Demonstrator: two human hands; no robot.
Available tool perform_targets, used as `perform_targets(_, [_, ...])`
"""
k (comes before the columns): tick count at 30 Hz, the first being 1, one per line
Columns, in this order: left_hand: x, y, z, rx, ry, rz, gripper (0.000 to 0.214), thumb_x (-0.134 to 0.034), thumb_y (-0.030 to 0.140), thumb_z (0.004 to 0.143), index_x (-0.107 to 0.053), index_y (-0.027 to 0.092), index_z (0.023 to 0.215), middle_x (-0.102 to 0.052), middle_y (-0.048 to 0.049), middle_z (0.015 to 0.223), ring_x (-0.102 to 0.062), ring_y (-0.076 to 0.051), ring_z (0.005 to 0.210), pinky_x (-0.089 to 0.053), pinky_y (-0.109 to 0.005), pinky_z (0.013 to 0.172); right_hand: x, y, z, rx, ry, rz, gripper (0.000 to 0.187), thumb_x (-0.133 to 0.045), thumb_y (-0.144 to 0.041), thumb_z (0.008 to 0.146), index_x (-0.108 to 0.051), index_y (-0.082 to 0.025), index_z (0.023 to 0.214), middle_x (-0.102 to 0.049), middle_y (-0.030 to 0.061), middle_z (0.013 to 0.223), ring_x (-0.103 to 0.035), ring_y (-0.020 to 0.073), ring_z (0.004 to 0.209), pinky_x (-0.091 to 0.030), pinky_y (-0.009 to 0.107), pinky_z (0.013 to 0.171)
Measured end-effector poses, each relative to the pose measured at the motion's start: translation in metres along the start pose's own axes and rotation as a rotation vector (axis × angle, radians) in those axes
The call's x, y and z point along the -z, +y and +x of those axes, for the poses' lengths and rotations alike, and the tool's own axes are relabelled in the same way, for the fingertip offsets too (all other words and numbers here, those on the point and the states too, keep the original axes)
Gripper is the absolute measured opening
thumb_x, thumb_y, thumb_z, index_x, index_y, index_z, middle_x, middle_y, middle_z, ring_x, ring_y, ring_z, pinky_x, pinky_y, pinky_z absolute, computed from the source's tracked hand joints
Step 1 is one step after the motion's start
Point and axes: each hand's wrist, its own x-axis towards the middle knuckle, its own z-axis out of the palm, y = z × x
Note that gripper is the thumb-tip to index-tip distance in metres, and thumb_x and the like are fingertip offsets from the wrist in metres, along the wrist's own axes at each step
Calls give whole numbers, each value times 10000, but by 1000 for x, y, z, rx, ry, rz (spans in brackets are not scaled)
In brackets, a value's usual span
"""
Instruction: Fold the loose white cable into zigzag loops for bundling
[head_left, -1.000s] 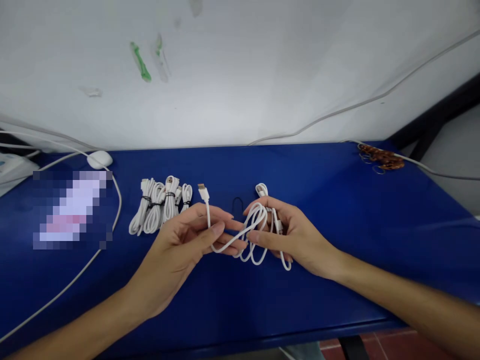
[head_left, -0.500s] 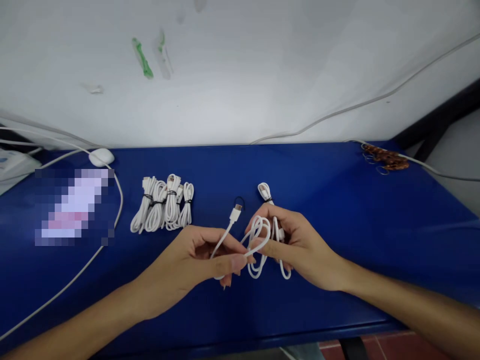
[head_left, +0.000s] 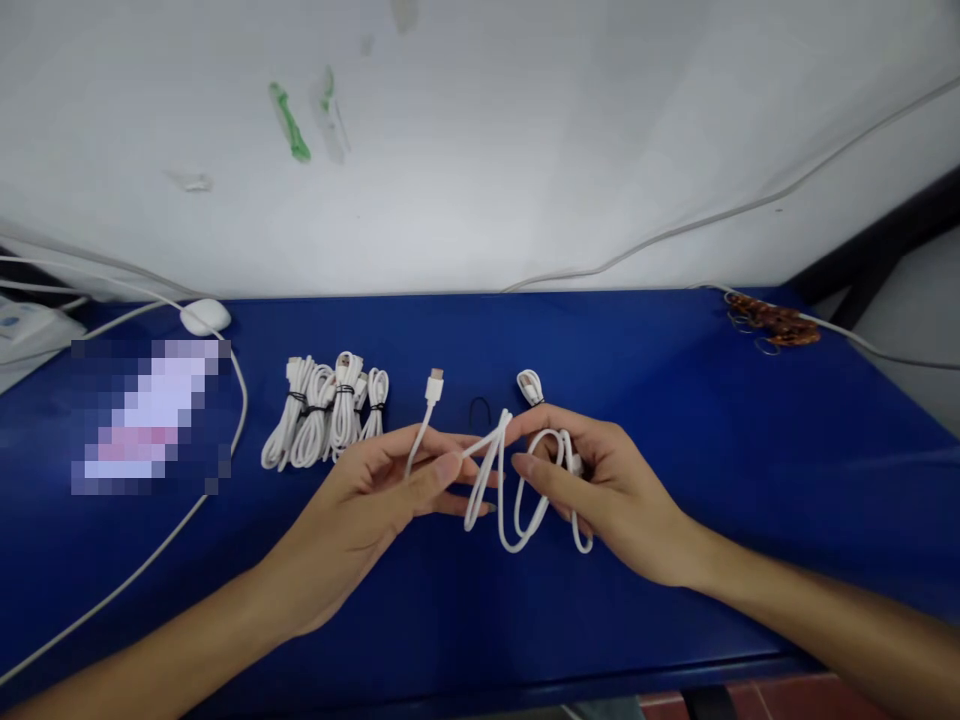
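A white USB cable point(head_left: 507, 545) hangs in loose loops between my two hands above the blue table. My left hand point(head_left: 401, 485) pinches it near one end, and the USB plug point(head_left: 434, 386) sticks up beyond the fingers. My right hand point(head_left: 581, 475) is closed on the other loops, with a white connector partly hidden in the palm. A short black tie point(head_left: 479, 411) lies curved on the table between the hands. Just past my right fingers is a tied white cable bundle point(head_left: 530, 387), partly covered by the hand.
Several tied white cable bundles point(head_left: 345, 410) lie left of centre. A white mouse point(head_left: 205, 317) and its cord are at the left, near a blurred-out patch. Brown wire ties point(head_left: 776, 322) sit at the back right. Behind the blue table point(head_left: 675, 400) stands a white wall point(head_left: 480, 150).
My left hand has shifted left and slightly up, carrying the plug with it. The loops between the hands have spread wider. My right hand stays nearly in place.
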Motion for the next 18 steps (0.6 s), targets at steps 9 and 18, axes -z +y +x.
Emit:
perform_targets(9, [-4,-1,3,14,43,-68,191,-746,364,1061,-802,200,982,-861,-85,1122,-841,-262,1019,-704,-316,861,2,3,1,5,112,-31,173,-708,-286,1026,-793,-193,1145,-441,-99,567,-342,69,447,-259,185,386])
perform_targets(18, [-3,-1,2,8,53,-17,213,-756,392,1050,-833,204,988,-805,-53,1056,-767,-182,912,-674,-254,808,0,-1,1,-8,148,-65,194,-686,-256,984,-796,-163,1113,-443,-103,531,-344,70,436,-247,189,390])
